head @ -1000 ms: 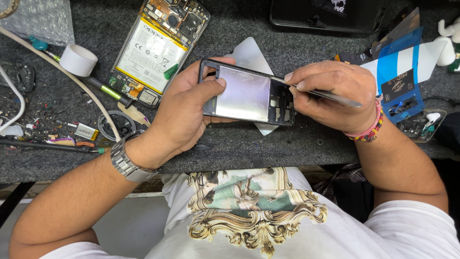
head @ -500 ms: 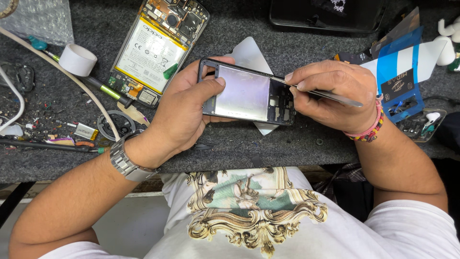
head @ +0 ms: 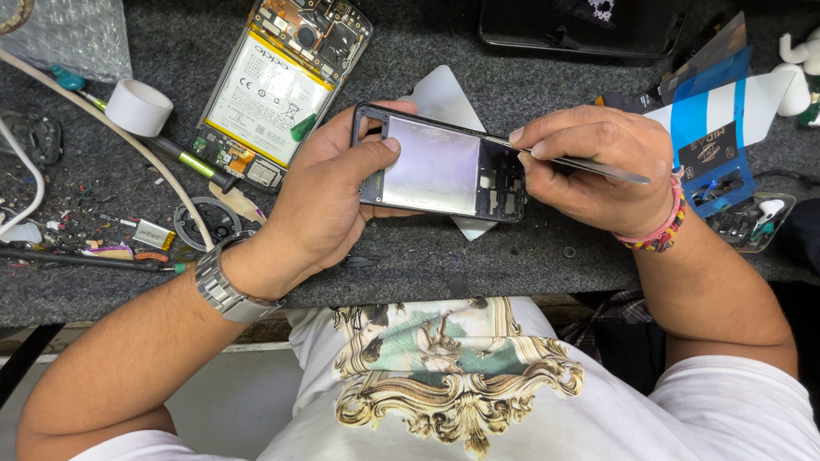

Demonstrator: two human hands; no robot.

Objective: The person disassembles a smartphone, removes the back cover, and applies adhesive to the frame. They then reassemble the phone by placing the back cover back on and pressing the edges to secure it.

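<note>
Left hand (head: 329, 205) wrapped around the left end of a black phone frame (head: 440, 164), thumb laid across its upper face, fingers curled under; closed grip, frame lifted just above the grey felt bench mat (head: 512, 77). Frame roughly level, long axis left to right, pale inner plate facing up, cut-outs and small parts at its right end.

Right hand (head: 598, 166) closed around a slim metal tool (head: 568, 160), likely tweezers, pinched between thumb and forefinger. Tool tip at the frame's upper right edge, touching or just short of it; cannot tell which. Handle end pointing right, past the knuckles. Beaded bracelet (head: 659, 232) on the right wrist, metal watch (head: 224, 290) on the left.

Pale triangular plastic pick (head: 444, 96) flat on the mat under and behind the frame, partly hidden by it.

Opened phone (head: 278, 90) with exposed battery and circuit board lying tilted on the mat, upper left of the left hand, near but apart. Roll of white tape (head: 137, 107) left of it. Green-handled screwdriver (head: 184, 158) between the tape and the opened phone's lower end. White cable (head: 111, 132) running diagonally across the left side. Small scraps and screws scattered at far left. Dark tray (head: 581, 30) at top centre. Blue-and-white film strips (head: 717, 111) right of the right hand.
</note>
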